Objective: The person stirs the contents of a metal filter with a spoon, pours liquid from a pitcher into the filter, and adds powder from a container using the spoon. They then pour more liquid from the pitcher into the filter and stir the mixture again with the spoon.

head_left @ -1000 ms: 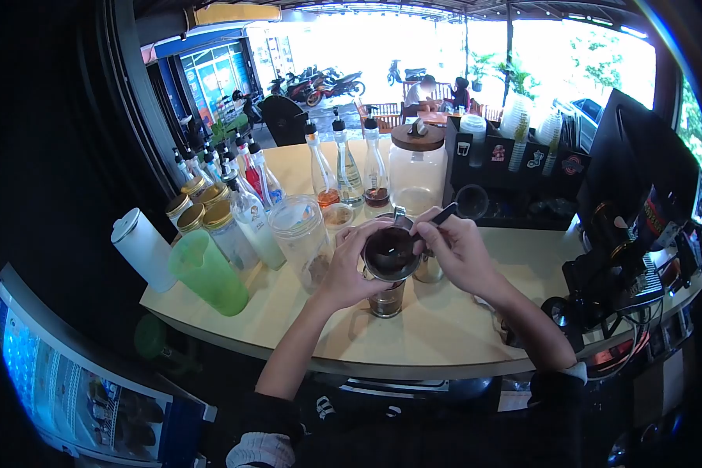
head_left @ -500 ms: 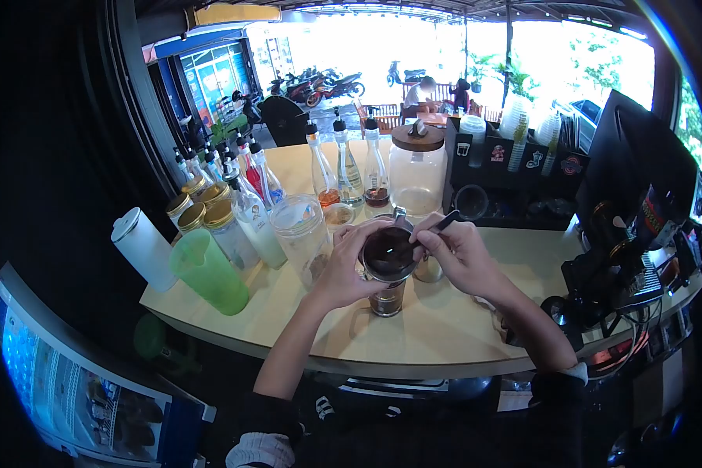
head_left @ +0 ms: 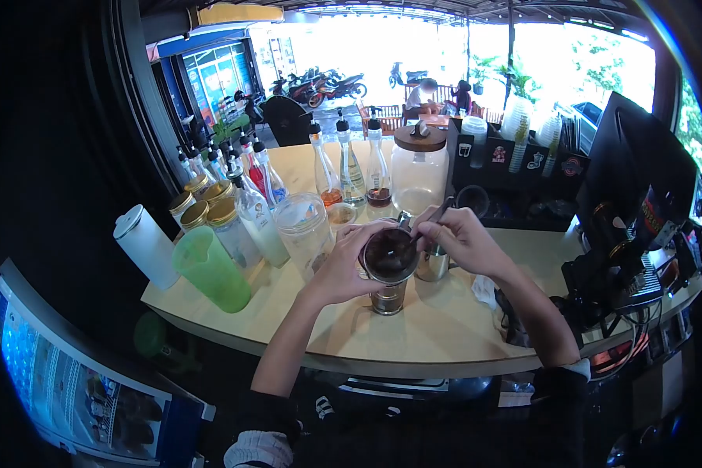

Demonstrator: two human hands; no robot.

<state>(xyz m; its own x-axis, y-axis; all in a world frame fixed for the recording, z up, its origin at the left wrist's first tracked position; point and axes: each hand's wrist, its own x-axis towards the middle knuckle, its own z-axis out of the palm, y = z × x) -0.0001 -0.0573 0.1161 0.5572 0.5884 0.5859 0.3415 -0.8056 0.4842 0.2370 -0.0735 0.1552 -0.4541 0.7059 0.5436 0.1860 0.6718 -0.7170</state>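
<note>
My left hand [head_left: 342, 269] is wrapped round a round glass vessel [head_left: 388, 256] of dark liquid, tilted so its mouth faces me. My right hand [head_left: 459, 240] pinches a thin dark-handled utensil [head_left: 443, 209], whose lower end reaches the vessel's rim. Beneath the vessel, a clear glass [head_left: 388, 299] with brownish contents stands on the counter. A metal pitcher [head_left: 432, 267] is just behind my right fingers. Left of my left hand is a clear plastic jar [head_left: 302, 226].
On the counter [head_left: 327, 335] are a green pitcher [head_left: 212, 269], a white jug [head_left: 146, 246], gold-lidded jars, pump bottles [head_left: 351, 171] and a wood-lidded jar [head_left: 418, 168]. Right are a black cup holder, a dark screen and a machine. Two people sit outside.
The utensil in my right hand has turned more upright, and that hand has shifted slightly left and up. The metal pitcher and a white cloth show more. The vessel's mouth faces me slightly more.
</note>
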